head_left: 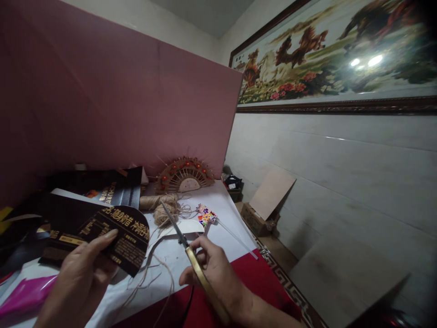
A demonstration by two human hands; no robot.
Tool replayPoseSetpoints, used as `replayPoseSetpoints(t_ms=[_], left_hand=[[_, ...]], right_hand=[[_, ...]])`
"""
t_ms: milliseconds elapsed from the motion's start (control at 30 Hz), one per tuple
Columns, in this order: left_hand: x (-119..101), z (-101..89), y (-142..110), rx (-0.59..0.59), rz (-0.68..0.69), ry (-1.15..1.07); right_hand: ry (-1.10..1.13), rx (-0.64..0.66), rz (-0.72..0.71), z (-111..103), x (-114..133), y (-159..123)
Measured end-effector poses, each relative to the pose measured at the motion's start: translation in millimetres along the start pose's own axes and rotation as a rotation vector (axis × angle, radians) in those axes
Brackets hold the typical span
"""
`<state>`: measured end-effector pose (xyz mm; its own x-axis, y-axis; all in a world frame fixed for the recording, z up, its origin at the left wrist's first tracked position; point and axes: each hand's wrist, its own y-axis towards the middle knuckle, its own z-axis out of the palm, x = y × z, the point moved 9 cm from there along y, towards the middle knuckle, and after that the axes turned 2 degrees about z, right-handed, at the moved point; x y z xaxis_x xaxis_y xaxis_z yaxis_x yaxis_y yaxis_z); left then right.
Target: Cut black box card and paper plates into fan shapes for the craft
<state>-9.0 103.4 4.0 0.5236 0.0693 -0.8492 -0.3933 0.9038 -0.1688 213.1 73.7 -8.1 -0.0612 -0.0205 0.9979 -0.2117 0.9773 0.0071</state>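
Observation:
My left hand (85,269) pinches a piece of black printed cardboard (129,237) with gold lettering, thumb on top. The right end of this piece has a rounded, cut edge. In my right hand (218,269) is a pair of scissors (194,262) with gold-coloured handles, its blades pointing up and away, apart from the cardboard. Behind the blades lie balls of jute twine (166,212), with loose strands trailing over the white table covering. A curved white strip (184,228) lies just beyond my right hand.
A decorated half-round fan (187,175) stands at the back against a pink panel (136,91). A colourful patterned piece on a clear stick (237,238) lies right. Red cloth (251,278) covers the near side. A magenta packet (27,294) sits left; a cardboard box (252,218) stands beyond the table.

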Motion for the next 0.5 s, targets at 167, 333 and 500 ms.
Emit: replayPoseSetpoints(t_ms=[167,333,500], left_hand=[[-3.8,-2.2,4.7,0.009,0.017,-0.037],[9.5,-3.2,10.7,0.058,-0.028,0.011],[16.6,-4.8,10.0,0.022,-0.061,0.048]], right_hand=[[-0.756,-0.123,-0.074,-26.5,19.0,-0.2],[-1.177,-0.002,-0.17,-10.1,7.4,4.3],[-1.31,0.103,-0.279,6.8,-3.2,13.5]])
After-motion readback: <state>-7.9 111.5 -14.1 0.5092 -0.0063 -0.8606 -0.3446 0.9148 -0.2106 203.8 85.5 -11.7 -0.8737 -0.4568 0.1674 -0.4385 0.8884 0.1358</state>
